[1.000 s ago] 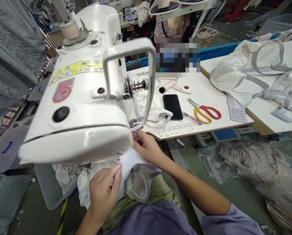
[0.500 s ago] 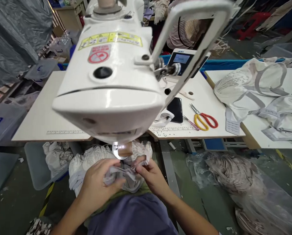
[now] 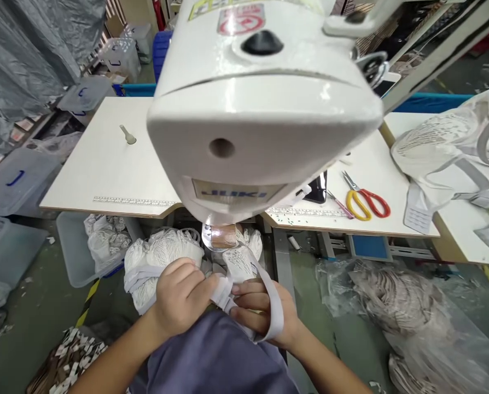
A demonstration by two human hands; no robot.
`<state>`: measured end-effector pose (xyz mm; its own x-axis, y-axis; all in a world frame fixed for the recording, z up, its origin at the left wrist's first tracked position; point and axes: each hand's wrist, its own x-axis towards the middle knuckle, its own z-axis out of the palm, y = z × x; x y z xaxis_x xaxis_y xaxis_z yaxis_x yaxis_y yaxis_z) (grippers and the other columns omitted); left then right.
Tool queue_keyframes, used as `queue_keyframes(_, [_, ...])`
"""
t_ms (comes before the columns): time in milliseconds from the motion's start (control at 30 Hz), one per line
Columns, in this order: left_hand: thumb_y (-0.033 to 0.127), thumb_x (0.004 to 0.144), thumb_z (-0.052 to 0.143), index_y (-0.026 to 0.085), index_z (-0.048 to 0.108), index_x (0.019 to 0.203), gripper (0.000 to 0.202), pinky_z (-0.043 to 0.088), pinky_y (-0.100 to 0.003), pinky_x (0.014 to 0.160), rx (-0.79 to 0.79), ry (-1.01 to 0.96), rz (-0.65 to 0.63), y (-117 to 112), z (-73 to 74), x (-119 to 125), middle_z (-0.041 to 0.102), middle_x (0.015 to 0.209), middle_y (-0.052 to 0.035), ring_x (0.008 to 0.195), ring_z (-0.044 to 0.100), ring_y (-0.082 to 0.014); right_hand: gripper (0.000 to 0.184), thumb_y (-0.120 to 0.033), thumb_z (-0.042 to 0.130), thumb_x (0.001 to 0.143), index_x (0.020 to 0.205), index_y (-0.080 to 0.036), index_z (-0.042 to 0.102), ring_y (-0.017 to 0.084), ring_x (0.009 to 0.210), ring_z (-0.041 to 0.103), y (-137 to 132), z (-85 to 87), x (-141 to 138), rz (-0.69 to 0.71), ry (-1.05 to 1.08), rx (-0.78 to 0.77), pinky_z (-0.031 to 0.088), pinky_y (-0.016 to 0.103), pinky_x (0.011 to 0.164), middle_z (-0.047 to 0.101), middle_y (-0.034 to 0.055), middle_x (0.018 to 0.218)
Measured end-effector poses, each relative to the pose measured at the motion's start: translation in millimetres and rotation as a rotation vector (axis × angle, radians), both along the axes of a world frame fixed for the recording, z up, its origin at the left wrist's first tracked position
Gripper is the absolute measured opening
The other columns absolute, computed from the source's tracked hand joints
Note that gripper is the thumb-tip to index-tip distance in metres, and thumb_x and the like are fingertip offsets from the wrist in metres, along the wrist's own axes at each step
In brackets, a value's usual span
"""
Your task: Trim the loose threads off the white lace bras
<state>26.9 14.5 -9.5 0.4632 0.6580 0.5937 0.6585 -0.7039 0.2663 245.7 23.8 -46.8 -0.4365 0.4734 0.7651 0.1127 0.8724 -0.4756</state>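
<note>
Both my hands work on a white lace garment [image 3: 162, 257] bunched in my lap, below the head of a white sewing machine [image 3: 261, 104]. My left hand [image 3: 181, 295] is closed, pinching the fabric and a white elastic strap [image 3: 271, 303]. My right hand [image 3: 261, 317] is also closed on the strap, which loops over its fingers. The machine head hides the needle area and most of the table middle.
The white table [image 3: 105, 164] has a printed ruler along its front edge. Red and yellow scissors [image 3: 365, 197] and a black phone [image 3: 318, 191] lie at the right. More pale garments [image 3: 441, 148] lie on a second table. Plastic bins [image 3: 80, 251] and bagged fabric [image 3: 396, 290] sit on the floor.
My head has leaned further forward over the machine. My hands drew the garment from under the machine down into my lap, and the strap now loops over my right fingers.
</note>
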Motion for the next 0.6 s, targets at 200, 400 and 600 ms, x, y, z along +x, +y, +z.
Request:
queue_keyframes(200, [0.004,0.091,0.055,0.015,0.063,0.096,0.015,0.049,-0.034,0.064,0.009,0.015,0.002,-1,3.8,-1,0.053,0.059,0.0017,0.059,0.049,-0.0167,0.018,-0.01,0.07,0.09,0.106,-0.019,0.073,0.017,0.093,0.076,-5,-2.0,0,-0.003,0.027,-0.026,0.062,0.026,0.095,0.076,0.0014,0.08])
queue_keyframes(400, [0.004,0.089,0.05,0.019,0.064,0.093,0.021,0.044,-0.032,0.061,-0.083,0.06,0.043,1,4.2,2,0.055,0.058,0.002,0.055,0.051,-0.0169,0.039,-0.01,0.072,0.087,0.12,-0.03,0.073,0.023,0.095,0.077,-5,-9.5,3,0.099,-0.002,-0.23,0.063,0.034,0.089,0.079,0.0018,0.091])
queue_keyframes(600, [0.032,0.099,0.057,0.024,0.068,0.078,0.025,0.047,-0.027,0.051,-0.831,-0.055,-0.002,-41,36.2,-14,0.066,0.067,0.0006,0.058,0.061,-0.0172,0.042,-0.061,0.062,0.091,0.078,-0.022,0.072,0.019,0.062,0.064,-29,-46.0,24,-0.161,0.201,-0.763,0.052,0.032,0.057,0.066,0.0037,0.066])
